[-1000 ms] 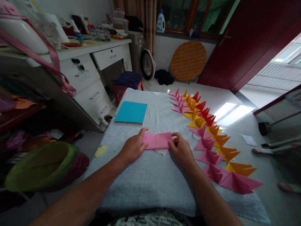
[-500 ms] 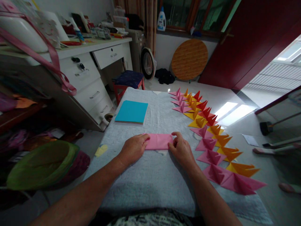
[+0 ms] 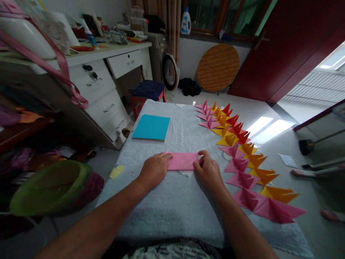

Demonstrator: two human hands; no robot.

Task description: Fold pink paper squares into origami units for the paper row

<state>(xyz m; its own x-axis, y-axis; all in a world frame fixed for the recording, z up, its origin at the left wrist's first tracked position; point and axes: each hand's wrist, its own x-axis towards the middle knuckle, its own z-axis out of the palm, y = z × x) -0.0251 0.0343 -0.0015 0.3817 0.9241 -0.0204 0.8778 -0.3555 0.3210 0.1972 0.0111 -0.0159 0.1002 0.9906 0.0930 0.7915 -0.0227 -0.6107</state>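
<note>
A pink sheet of origami paper (image 3: 183, 161), folded into a flat rectangle with a faint crease near its middle, lies on the cloth-covered table (image 3: 175, 205). My left hand (image 3: 155, 168) grips its left end, thumb and fingers closed at the edge. At the right end, my right hand (image 3: 208, 169) pinches the paper between thumb and fingers. Beyond the paper, to the left, is a stack of square paper (image 3: 151, 127) with a blue sheet on top. Along the table's right side stand rows of folded paper cranes (image 3: 237, 165) in pink, yellow, orange and red.
A white desk (image 3: 105, 86) with drawers runs along the left, with a stool (image 3: 148, 90) beside it. A green-lined bin (image 3: 51, 190) stands left of the table. Farther back are a washing machine with its door open (image 3: 170, 73) and a round wooden board (image 3: 218, 68).
The view has shifted very slightly. Both hands stay at the ends of the pink paper, which looks a little flatter along its near edge.
</note>
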